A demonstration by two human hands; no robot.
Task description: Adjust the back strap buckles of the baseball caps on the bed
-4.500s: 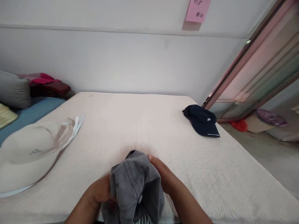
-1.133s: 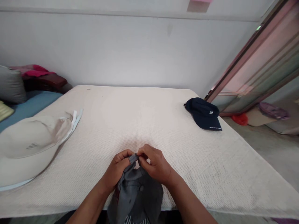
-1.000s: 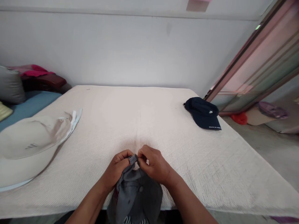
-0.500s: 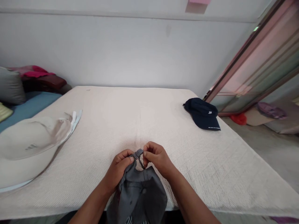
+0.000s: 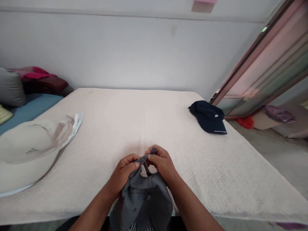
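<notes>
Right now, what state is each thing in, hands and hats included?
Gray cap: held up by its back strap, opening away from the wearer.
Back strap: pinched in both hands, loose tip sticking up; whether it's fastened, I can't tell.
Left hand: closed on the strap.
Right hand: closed on the strap.
Navy cap: lying crown up.
Off-white hat: lying down, partly out of frame.
Cream cover: spread out.

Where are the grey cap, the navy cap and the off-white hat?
Grey cap (image 5: 143, 202): head view, on the crown, below the strap opening.
Navy cap (image 5: 206, 113): head view, on the crown.
Off-white hat (image 5: 36, 141): head view, on the crown, just above the logo.
</notes>
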